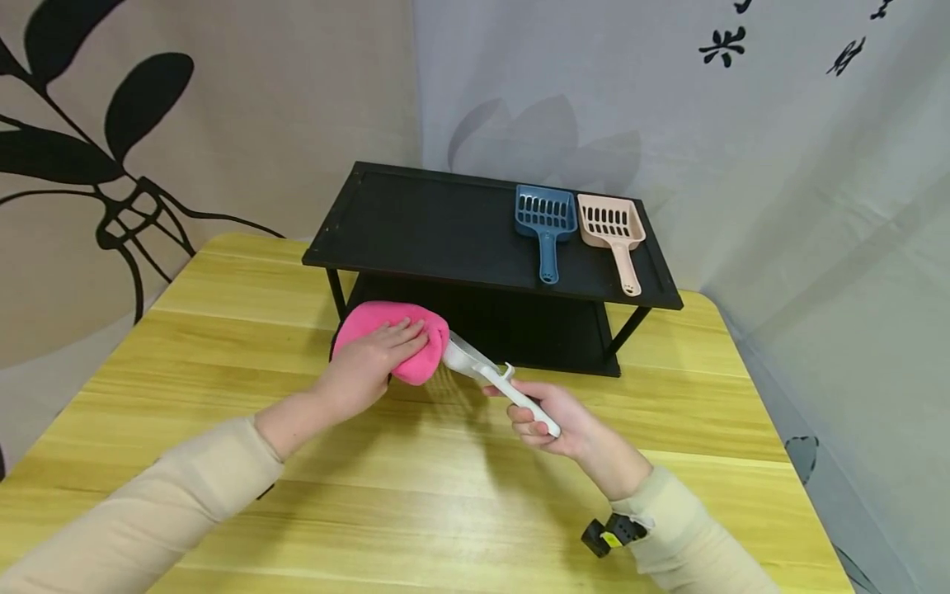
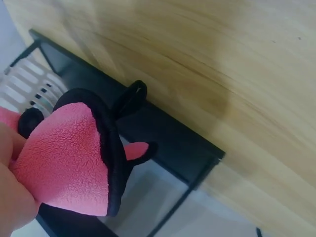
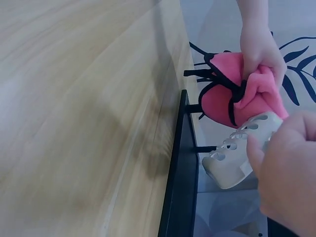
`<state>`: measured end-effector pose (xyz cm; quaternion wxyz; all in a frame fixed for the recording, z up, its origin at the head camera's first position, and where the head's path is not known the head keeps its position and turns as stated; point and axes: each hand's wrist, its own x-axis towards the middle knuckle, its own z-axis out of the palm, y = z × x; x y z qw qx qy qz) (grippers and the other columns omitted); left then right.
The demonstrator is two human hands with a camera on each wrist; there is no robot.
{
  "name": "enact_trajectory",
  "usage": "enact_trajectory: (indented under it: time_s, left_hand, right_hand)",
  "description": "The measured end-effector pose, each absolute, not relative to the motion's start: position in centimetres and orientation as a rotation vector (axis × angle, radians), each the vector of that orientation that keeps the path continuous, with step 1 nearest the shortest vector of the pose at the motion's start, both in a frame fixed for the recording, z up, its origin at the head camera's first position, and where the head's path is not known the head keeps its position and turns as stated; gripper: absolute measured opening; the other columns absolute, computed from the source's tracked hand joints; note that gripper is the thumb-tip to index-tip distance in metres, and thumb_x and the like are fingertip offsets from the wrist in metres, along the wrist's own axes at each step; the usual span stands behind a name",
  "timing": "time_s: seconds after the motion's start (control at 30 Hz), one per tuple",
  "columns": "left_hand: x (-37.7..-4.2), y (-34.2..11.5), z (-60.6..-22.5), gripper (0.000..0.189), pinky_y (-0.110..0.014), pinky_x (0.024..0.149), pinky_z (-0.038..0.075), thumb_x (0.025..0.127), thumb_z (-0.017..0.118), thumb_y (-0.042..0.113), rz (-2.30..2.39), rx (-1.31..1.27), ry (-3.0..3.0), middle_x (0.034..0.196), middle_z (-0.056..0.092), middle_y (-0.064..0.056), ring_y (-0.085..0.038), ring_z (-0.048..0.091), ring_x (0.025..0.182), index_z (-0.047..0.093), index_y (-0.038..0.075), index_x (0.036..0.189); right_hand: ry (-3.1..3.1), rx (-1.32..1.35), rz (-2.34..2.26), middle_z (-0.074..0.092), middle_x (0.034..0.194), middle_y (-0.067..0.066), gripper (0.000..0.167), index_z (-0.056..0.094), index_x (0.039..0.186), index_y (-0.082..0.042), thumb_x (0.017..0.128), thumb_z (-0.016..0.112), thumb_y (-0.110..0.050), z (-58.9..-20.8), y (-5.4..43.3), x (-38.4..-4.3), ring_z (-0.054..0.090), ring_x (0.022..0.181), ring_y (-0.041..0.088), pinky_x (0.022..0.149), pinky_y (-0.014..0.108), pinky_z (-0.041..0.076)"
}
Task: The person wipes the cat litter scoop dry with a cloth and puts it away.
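My left hand [image 1: 364, 367] grips a folded pink cloth [image 1: 371, 316] with black trim, its fingers lying over the top. A black loop hangs from the cloth's edge [image 2: 116, 163] in the left wrist view. My right hand [image 1: 557, 417] holds a white slotted litter scoop [image 1: 463, 356] by its handle, with the fingers curled round it. The scoop's head points up and left, and its far end meets the cloth. In the right wrist view the scoop's slotted head [image 3: 232, 163] shows, with the cloth [image 3: 227, 103] bunched against it. Both things are held up in front of the rack.
Behind the hands stands a black two-tier rack [image 1: 423, 223] on a wooden table [image 1: 445, 495]. On the right of its top shelf lie a blue litter scoop [image 1: 547, 256] and a pale pink one [image 1: 625, 268]. Printed curtains [image 1: 297, 99] hang behind the table.
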<state>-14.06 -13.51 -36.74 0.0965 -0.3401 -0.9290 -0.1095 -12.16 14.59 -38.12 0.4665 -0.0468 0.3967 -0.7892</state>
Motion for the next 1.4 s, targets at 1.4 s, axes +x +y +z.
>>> enact_trajectory:
  time_s: [1.4]
  left_hand:
    - [-16.2,-13.2,-32.1,0.073,-0.027,0.073,0.042,0.072,0.038,-0.022,-0.877,-1.274,-3.163,0.119,0.063,-0.003,-0.018,0.052,0.089,0.055,0.016,0.132]
  right_hand:
    - [2.381,-0.649,-0.752,0.053,0.070,-0.002,0.029,0.061,0.121,-0.010,0.097,0.050,-0.022,-34.4,17.0,-12.4,0.038,0.055,0.011,0.047,0.021,0.029]
